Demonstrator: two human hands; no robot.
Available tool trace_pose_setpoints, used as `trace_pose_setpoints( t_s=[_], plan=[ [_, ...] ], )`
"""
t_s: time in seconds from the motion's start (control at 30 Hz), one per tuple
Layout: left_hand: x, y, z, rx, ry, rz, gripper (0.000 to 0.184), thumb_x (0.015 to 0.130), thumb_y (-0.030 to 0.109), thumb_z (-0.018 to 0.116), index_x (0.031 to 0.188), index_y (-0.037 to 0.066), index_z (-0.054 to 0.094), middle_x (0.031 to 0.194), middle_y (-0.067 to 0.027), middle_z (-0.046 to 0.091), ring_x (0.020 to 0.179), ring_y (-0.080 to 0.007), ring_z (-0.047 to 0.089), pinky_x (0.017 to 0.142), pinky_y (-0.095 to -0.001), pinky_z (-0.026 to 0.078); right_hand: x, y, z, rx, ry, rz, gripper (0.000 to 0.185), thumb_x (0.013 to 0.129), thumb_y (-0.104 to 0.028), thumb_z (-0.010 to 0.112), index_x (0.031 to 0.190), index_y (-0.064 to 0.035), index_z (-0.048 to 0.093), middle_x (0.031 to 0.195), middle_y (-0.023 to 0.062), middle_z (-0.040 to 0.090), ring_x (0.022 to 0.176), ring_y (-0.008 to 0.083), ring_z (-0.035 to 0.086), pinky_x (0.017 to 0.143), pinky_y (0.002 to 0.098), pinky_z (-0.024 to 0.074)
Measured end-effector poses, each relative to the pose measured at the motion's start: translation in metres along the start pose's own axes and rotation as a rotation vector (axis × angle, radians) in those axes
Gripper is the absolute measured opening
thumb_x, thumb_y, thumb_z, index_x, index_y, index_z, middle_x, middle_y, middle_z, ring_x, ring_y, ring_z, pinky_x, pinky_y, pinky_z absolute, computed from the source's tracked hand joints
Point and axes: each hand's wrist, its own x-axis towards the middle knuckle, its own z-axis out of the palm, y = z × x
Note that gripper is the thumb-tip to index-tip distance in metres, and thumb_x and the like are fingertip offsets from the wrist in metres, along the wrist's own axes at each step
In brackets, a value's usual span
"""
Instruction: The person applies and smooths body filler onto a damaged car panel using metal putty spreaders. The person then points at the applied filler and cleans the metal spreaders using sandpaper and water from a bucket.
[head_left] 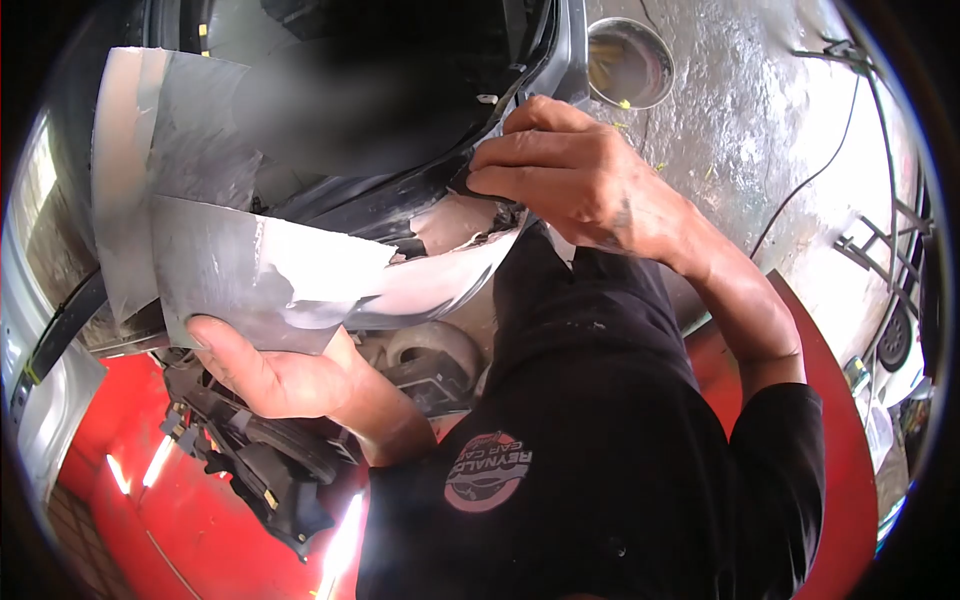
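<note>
My left hand point(265, 375) grips the lower edge of a curved grey panel point(205, 255), thumb on top and the other fingers hidden beneath. White and pinkish patches cover part of its surface. Behind it to the left stands another curved grey and pinkish piece point(125, 190). My right hand point(590, 185) is closed, fingertips pressed together over the far right end of the curved part, beside a pinkish patch point(455, 222). A dark edge shows under these fingertips, but what they hold cannot be made out.
A dark, glossy vehicle part point(370, 90) lies beyond the panel. A round basin point(630, 62) stands on the wet grey floor. Black parts point(280, 480) lie on a red surface point(115, 520) at lower left. A metal frame point(880, 250) is at far right.
</note>
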Motion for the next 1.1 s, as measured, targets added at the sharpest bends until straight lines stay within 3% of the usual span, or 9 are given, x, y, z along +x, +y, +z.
trace_pose_setpoints(
  t_s=[0.27,0.67,0.9,1.1],
  plan=[
    [0.001,0.003,0.0,-0.06,0.03,-0.04,0.055,0.103,0.031,0.058,0.14,-0.009,0.054,0.143,-0.0214,0.057,0.129,-0.0354,0.058,0.111,-0.05,0.047,0.012,-0.011,-0.003,-0.022,0.003,0.002,0.037,0.067,-0.002,0.072,0.103,0.0028,0.072,0.105,0.0136,0.071,0.097,0.0348,0.063,0.087,0.0413,0.0546],
    [0.0,0.002,0.001,-0.056,0.061,-0.052,0.057,0.103,0.034,0.058,0.141,-0.009,0.054,0.144,-0.0217,0.056,0.131,-0.0354,0.057,0.111,-0.0502,0.046,0.012,-0.003,-0.006,-0.009,-0.091,-0.043,0.043,0.063,-0.004,0.072,0.105,0.0038,0.071,0.107,0.0152,0.07,0.096,0.0358,0.061,0.086,0.04,0.0549],
    [0.002,-0.001,-0.004,-0.037,0.018,-0.055,0.059,0.103,0.034,0.059,0.142,-0.009,0.052,0.144,-0.0222,0.056,0.131,-0.0363,0.057,0.111,-0.0502,0.046,0.008,0.001,-0.012,0.037,-0.116,0.003,0.044,0.067,-0.004,0.07,0.11,0.0053,0.07,0.11,0.0194,0.07,0.102,0.038,0.063,0.094,0.0421,0.0527],
    [0.001,0.001,0.002,-0.055,0.043,-0.052,0.058,0.102,0.033,0.06,0.141,-0.009,0.053,0.142,-0.0224,0.057,0.128,-0.036,0.059,0.11,-0.0499,0.047,0.007,-0.003,-0.013,0.015,-0.049,0.017,0.04,0.067,-0.005,0.072,0.106,0.0043,0.071,0.108,0.0161,0.071,0.101,0.0338,0.063,0.092,0.0401,0.0531]
  ],
)
